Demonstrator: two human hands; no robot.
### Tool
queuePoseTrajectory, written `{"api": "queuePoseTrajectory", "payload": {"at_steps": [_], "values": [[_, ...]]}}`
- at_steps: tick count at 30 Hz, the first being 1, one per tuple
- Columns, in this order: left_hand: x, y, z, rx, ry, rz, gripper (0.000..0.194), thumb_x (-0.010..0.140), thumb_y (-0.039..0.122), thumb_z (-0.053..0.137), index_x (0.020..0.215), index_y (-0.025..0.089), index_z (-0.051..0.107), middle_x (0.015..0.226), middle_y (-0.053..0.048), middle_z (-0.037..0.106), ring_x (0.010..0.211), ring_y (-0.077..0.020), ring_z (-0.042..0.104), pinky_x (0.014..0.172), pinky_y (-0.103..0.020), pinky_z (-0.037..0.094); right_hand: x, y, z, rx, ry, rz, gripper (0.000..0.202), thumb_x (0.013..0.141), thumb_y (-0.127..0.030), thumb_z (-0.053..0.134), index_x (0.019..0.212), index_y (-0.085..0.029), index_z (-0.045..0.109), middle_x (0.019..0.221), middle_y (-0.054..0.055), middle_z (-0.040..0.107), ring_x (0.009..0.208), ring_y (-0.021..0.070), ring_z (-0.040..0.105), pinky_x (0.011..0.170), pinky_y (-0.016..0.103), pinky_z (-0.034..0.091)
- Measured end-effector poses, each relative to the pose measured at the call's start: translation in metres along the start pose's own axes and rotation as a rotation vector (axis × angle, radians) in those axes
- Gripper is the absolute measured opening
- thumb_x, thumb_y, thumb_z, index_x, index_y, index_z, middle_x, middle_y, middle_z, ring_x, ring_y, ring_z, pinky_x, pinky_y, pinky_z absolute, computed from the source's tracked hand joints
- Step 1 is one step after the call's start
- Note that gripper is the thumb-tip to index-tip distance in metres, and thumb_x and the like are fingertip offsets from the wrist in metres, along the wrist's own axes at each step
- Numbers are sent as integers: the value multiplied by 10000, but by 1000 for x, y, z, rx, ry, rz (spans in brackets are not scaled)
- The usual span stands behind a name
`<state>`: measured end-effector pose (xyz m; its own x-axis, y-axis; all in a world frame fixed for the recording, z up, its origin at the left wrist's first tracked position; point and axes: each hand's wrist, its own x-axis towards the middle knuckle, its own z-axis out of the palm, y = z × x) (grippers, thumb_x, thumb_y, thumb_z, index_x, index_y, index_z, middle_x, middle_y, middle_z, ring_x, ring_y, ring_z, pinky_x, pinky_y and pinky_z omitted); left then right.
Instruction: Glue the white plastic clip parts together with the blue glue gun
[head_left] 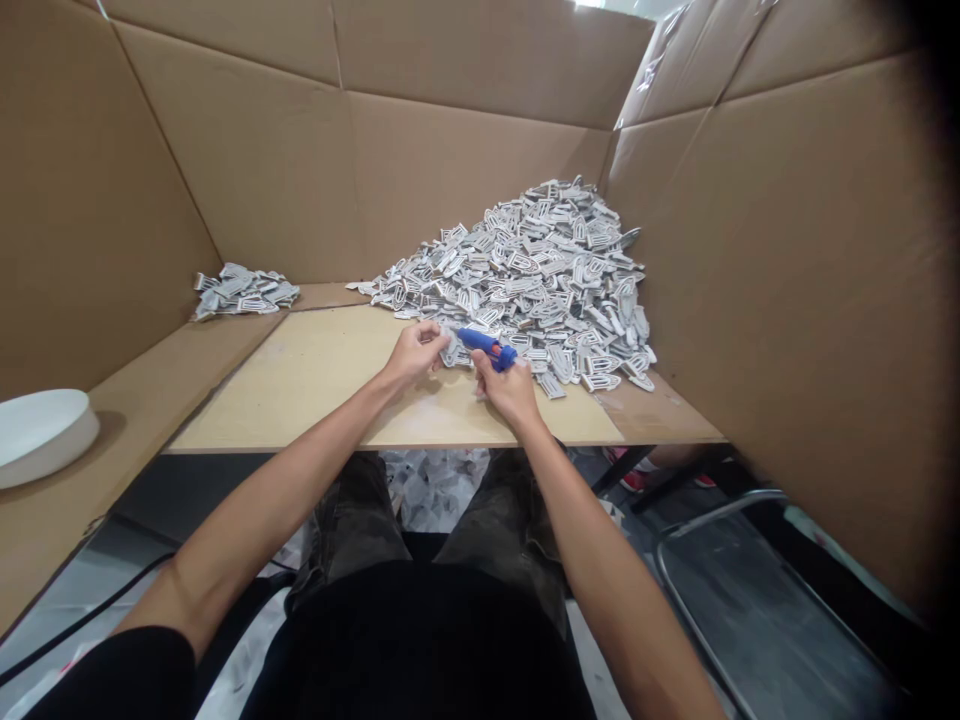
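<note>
My left hand [417,352] pinches a small whitish-grey slotted piece [450,346] just above the front of the large heap. In my right hand [507,390] is a blue pen-shaped hand tool [480,342] with a small red part near its back. Its narrow tip points left and is close to the piece; whether they touch I cannot tell. Behind both hands rises the heap of flat, light grey slotted pieces [540,270], many with one rounded end.
A smaller pile of similar pieces [246,292] lies at the back left. A white bowl [49,435] stands on the left ledge. Cardboard walls [480,150] enclose the wooden board [300,390] on three sides. Below right is a metal-framed chair [757,590].
</note>
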<state>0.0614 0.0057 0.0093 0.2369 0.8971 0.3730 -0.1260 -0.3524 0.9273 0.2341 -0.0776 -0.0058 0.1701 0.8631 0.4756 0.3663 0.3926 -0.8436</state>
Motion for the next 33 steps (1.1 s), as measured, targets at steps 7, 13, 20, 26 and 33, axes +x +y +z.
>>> {"api": "queuePoseTrajectory", "payload": {"at_steps": [7,13,20,26,33], "values": [[-1,1,-1,43,-13,19,202,843,231,740,741,184,572,616,9,620,447,-93,527,465,-230,397,0,-4,-1,-37,9,13,555,910,-761,630,796,-223,710,470,-28,551,474,175,563,522,280,427],[-3,5,0,65,-14,48,211,846,230,728,728,190,557,579,17,599,422,-93,511,455,-226,364,2,2,1,-29,13,11,529,906,-735,651,749,-230,671,477,-34,533,469,172,549,520,282,416],[-6,0,-3,154,-35,128,271,854,349,759,778,213,537,554,44,548,456,-108,494,466,-226,380,0,5,0,-341,-9,-264,445,1020,-618,589,813,-227,637,754,38,682,709,212,615,694,300,441],[-5,-4,-9,237,-21,155,260,859,372,741,776,208,557,605,28,536,504,-110,474,480,-228,351,-4,0,6,-760,14,-389,291,1092,-460,522,1005,-207,635,1014,110,695,805,239,634,674,317,377],[1,1,-17,307,136,100,161,799,280,743,776,199,605,727,-8,633,608,-141,614,569,-233,461,-4,0,0,-727,223,-326,275,1112,-430,459,1037,-216,614,1023,133,668,892,274,622,735,338,401]]}}
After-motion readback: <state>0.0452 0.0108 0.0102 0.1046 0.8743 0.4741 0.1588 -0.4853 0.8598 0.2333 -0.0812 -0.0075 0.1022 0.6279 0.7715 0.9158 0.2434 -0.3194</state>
